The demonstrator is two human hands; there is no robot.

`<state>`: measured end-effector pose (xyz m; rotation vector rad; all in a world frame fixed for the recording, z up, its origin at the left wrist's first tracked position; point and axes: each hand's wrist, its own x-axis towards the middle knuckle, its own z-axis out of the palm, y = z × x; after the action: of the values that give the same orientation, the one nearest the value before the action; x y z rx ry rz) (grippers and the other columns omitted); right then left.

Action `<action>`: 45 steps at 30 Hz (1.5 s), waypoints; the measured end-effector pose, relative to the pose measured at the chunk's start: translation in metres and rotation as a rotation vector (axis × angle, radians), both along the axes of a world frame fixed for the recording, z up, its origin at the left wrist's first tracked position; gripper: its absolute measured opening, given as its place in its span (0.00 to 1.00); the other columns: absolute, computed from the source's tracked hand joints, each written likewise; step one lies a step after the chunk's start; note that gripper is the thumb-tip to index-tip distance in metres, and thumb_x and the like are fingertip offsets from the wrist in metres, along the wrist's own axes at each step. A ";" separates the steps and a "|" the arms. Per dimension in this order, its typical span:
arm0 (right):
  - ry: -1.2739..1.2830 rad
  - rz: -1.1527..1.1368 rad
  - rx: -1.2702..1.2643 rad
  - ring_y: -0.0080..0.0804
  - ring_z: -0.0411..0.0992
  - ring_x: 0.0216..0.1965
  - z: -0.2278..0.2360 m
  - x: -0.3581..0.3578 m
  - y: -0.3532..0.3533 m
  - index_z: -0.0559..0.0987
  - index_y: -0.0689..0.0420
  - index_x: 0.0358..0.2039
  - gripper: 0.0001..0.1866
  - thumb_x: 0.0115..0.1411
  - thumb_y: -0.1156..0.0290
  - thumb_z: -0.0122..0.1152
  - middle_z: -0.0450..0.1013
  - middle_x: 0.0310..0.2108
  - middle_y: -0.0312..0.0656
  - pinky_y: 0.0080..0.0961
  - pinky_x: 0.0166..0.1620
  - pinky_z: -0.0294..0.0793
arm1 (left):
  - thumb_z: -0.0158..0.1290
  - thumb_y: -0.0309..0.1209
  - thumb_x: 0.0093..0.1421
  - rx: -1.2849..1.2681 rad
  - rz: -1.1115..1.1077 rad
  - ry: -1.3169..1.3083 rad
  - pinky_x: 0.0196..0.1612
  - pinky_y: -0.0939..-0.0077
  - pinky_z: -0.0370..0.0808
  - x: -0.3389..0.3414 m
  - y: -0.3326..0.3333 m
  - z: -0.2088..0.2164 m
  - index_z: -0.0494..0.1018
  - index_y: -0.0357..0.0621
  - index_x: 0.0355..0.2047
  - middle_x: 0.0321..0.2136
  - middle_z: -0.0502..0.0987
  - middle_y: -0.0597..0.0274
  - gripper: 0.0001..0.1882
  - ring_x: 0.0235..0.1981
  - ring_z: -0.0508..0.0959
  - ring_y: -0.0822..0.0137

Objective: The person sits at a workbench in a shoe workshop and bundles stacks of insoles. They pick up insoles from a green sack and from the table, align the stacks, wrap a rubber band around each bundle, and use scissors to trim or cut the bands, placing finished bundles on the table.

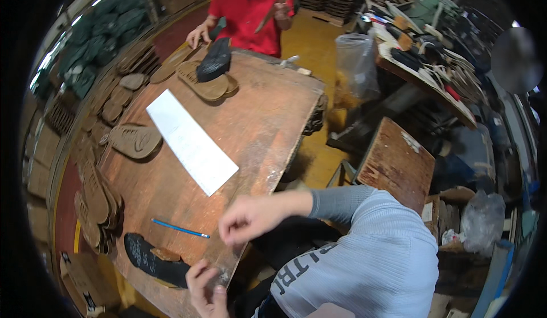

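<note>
Scuffed reddish-brown wooden tabletop (228,124) by yellow floor (310,39) carried a flat, matte black sole-shaped piece (138,255) at its near end beside the loosely spread left hand (206,290), contact unclear, while the half-curled right hand (246,220), grip unclear, neared a slim blue pencil (181,228).

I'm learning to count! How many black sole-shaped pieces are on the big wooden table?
2. The far black piece overlaps a brown sole; the near black piece lies by the left hand. Others may be hidden.
</note>
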<state>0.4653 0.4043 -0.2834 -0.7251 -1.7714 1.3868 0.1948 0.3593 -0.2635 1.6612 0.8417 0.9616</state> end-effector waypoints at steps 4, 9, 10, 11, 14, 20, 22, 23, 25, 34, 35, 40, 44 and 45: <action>-0.366 -0.567 0.195 0.22 0.73 0.32 0.029 0.098 0.005 0.81 0.58 0.35 0.09 0.60 0.65 0.63 0.77 0.29 0.37 0.24 0.36 0.73 | 0.52 0.31 0.66 -0.257 0.107 0.052 0.57 0.68 0.67 -0.019 0.000 0.003 0.71 0.35 0.53 0.49 0.74 0.53 0.18 0.50 0.73 0.62; 0.382 -1.290 0.526 0.24 0.74 0.27 0.134 0.269 0.003 0.79 0.58 0.36 0.06 0.63 0.69 0.59 0.77 0.30 0.36 0.23 0.34 0.76 | 0.51 0.32 0.66 -0.321 0.050 0.057 0.55 0.69 0.68 -0.033 -0.004 0.000 0.71 0.34 0.53 0.47 0.75 0.53 0.18 0.48 0.74 0.62; 0.690 -1.443 0.540 0.24 0.72 0.25 0.156 0.298 -0.008 0.79 0.57 0.38 0.08 0.63 0.67 0.59 0.76 0.31 0.38 0.24 0.33 0.76 | 0.50 0.32 0.66 -0.328 0.055 0.062 0.55 0.69 0.69 -0.034 -0.004 -0.003 0.71 0.34 0.53 0.47 0.75 0.53 0.18 0.48 0.74 0.62; 0.754 -1.629 0.541 0.23 0.71 0.24 0.164 0.317 -0.014 0.80 0.56 0.40 0.10 0.63 0.65 0.59 0.75 0.30 0.38 0.23 0.32 0.75 | 0.50 0.32 0.67 -0.331 0.060 0.067 0.55 0.69 0.69 -0.036 -0.004 -0.006 0.70 0.34 0.53 0.47 0.75 0.53 0.18 0.48 0.74 0.62; 0.648 -1.508 0.378 0.23 0.71 0.25 0.155 0.328 -0.010 0.81 0.56 0.40 0.11 0.63 0.64 0.59 0.75 0.27 0.36 0.22 0.33 0.72 | 0.48 0.32 0.68 -0.282 0.083 0.063 0.54 0.70 0.69 -0.046 -0.004 -0.011 0.70 0.35 0.54 0.48 0.75 0.53 0.18 0.48 0.74 0.63; 0.067 -1.129 0.063 0.17 0.71 0.31 0.093 0.211 0.009 0.81 0.57 0.42 0.11 0.65 0.65 0.57 0.75 0.30 0.32 0.17 0.35 0.70 | 0.51 0.36 0.66 -0.220 0.693 0.295 0.56 0.64 0.69 -0.121 -0.019 -0.012 0.66 0.35 0.57 0.50 0.73 0.49 0.23 0.51 0.73 0.57; -0.034 -0.887 0.025 0.18 0.72 0.32 0.079 0.160 0.010 0.81 0.55 0.41 0.11 0.65 0.64 0.57 0.76 0.33 0.32 0.18 0.36 0.71 | 0.51 0.37 0.66 -0.160 0.945 0.371 0.57 0.63 0.67 -0.159 -0.033 -0.031 0.66 0.35 0.57 0.51 0.71 0.48 0.24 0.53 0.72 0.55; -0.040 -0.712 0.005 0.19 0.73 0.33 0.073 0.135 0.009 0.82 0.54 0.41 0.10 0.65 0.65 0.56 0.77 0.35 0.33 0.20 0.37 0.72 | 0.50 0.38 0.66 -0.120 1.036 0.430 0.58 0.63 0.66 -0.179 -0.043 -0.046 0.66 0.35 0.58 0.52 0.71 0.47 0.25 0.53 0.71 0.54; -0.039 -0.323 -0.078 0.18 0.72 0.36 0.057 0.086 0.005 0.80 0.56 0.44 0.11 0.65 0.65 0.58 0.76 0.37 0.33 0.21 0.39 0.72 | 0.49 0.39 0.66 -0.069 1.149 0.590 0.59 0.62 0.64 -0.217 -0.069 -0.084 0.65 0.34 0.58 0.54 0.69 0.45 0.25 0.55 0.69 0.52; 0.149 0.933 -0.364 0.16 0.71 0.33 -0.033 -0.121 -0.040 0.79 0.62 0.43 0.15 0.67 0.63 0.55 0.78 0.35 0.36 0.17 0.38 0.71 | 0.43 0.53 0.66 -0.209 1.405 1.065 0.59 0.49 0.62 -0.197 -0.236 -0.204 0.65 0.31 0.59 0.55 0.67 0.37 0.35 0.51 0.70 0.39; 0.034 0.975 -0.421 0.17 0.70 0.32 -0.045 -0.139 -0.042 0.78 0.61 0.43 0.13 0.67 0.64 0.54 0.78 0.37 0.36 0.19 0.38 0.72 | 0.45 0.54 0.65 0.019 1.440 1.141 0.59 0.50 0.63 -0.185 -0.246 -0.212 0.62 0.31 0.61 0.57 0.66 0.36 0.38 0.53 0.70 0.39; -0.118 0.895 -0.609 0.20 0.70 0.37 -0.135 -0.205 -0.049 0.77 0.58 0.48 0.14 0.68 0.65 0.53 0.73 0.33 0.33 0.19 0.43 0.71 | 0.51 0.34 0.57 -0.238 1.716 0.857 0.57 0.56 0.66 -0.140 -0.258 -0.252 0.71 0.32 0.49 0.50 0.72 0.42 0.22 0.54 0.70 0.48; -0.280 0.675 -0.563 0.21 0.71 0.37 -0.225 -0.204 -0.029 0.77 0.56 0.40 0.11 0.68 0.64 0.52 0.75 0.42 0.35 0.23 0.45 0.71 | 0.49 0.39 0.61 -0.670 1.269 1.063 0.62 0.38 0.56 -0.103 -0.265 -0.259 0.63 0.48 0.61 0.61 0.62 0.46 0.28 0.65 0.59 0.46; -0.431 0.573 -0.574 0.22 0.72 0.35 -0.247 -0.197 -0.018 0.78 0.57 0.43 0.12 0.67 0.64 0.52 0.76 0.41 0.37 0.23 0.42 0.72 | 0.47 0.42 0.63 -0.836 1.250 0.958 0.62 0.33 0.53 -0.093 -0.268 -0.257 0.60 0.51 0.64 0.64 0.58 0.46 0.29 0.67 0.56 0.46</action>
<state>0.2686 0.3866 -0.5303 -0.9017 -2.0175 2.3254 0.1018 0.0915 -0.5202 0.6297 2.6447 0.3015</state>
